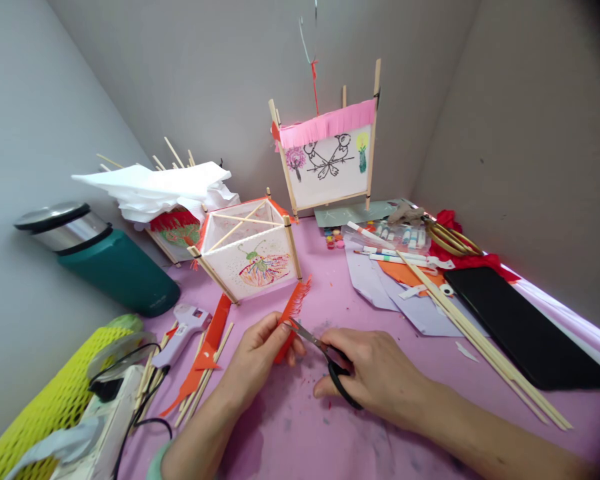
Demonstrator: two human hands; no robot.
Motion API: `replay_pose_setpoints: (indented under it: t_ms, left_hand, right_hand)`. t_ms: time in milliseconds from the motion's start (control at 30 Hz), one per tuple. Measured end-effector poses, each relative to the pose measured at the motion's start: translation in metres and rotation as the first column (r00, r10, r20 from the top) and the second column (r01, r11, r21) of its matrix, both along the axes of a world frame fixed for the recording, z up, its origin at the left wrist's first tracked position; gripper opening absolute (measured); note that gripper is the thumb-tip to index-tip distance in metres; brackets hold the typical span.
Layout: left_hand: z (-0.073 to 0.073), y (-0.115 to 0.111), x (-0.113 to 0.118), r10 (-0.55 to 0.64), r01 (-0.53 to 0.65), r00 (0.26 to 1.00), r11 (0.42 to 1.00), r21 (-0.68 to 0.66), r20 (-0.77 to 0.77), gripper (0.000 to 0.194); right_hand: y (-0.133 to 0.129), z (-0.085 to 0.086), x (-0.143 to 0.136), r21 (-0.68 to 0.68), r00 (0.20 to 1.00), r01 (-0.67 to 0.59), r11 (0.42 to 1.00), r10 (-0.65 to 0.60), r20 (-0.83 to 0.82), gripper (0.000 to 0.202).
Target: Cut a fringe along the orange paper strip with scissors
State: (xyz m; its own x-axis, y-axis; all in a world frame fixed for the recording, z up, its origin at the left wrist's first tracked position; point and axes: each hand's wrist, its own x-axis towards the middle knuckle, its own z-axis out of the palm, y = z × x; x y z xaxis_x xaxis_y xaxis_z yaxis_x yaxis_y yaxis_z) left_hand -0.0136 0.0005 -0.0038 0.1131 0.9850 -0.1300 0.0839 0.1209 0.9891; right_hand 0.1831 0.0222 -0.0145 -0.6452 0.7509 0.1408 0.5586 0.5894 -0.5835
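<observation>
In the middle of the head view, my left hand (263, 347) pinches a red paper strip (296, 301). Its upper end is cut into a fine fringe. My right hand (375, 373) is closed on black-handled scissors (337, 370), whose blades reach the strip's edge beside my left fingertips. Just beyond the strip stands a lantern (250, 250) of wooden sticks and white panels, with a colourful winged insect drawn on its front and red paper along its top edges. Part of the strip is hidden behind my left fingers.
A hanging lantern (330, 160) with pink fringe is at the back. On the left are a teal bottle (120, 267), a glue gun (183, 333) with cord, and red paper scraps (200, 373). Wooden sticks (480, 340), a black phone-like slab (520, 327) and markers (385, 253) lie right.
</observation>
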Motion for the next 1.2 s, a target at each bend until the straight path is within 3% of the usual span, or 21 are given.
replay_pose_setpoints:
  t_ms: [367,567,900,1200]
  left_hand:
    - [0.007,0.003,0.003,0.113,-0.114,0.992,0.993,-0.023,-0.051,0.027]
    - [0.004,0.001,0.002,0.072,-0.073,0.997,0.997,-0.026,-0.009,0.025]
    - [0.006,0.0,0.002,0.027,-0.026,0.999,0.999,-0.039,0.018,0.026]
    - [0.002,-0.003,0.005,-0.023,0.027,0.998,0.997,-0.07,0.056,0.024]
  right_hand:
    - [0.009,0.014,-0.01,-0.065,0.994,0.009,0.998,-0.002,0.112,0.033]
    - [0.006,0.009,-0.013,-0.062,1.0,-0.003,0.998,0.002,-0.01,0.029]
    - [0.01,0.01,-0.007,-0.155,0.999,-0.034,0.987,0.029,-0.034,0.038]
    - [0.008,0.009,-0.009,-0.174,0.996,-0.047,0.984,0.032,-0.089,0.032]
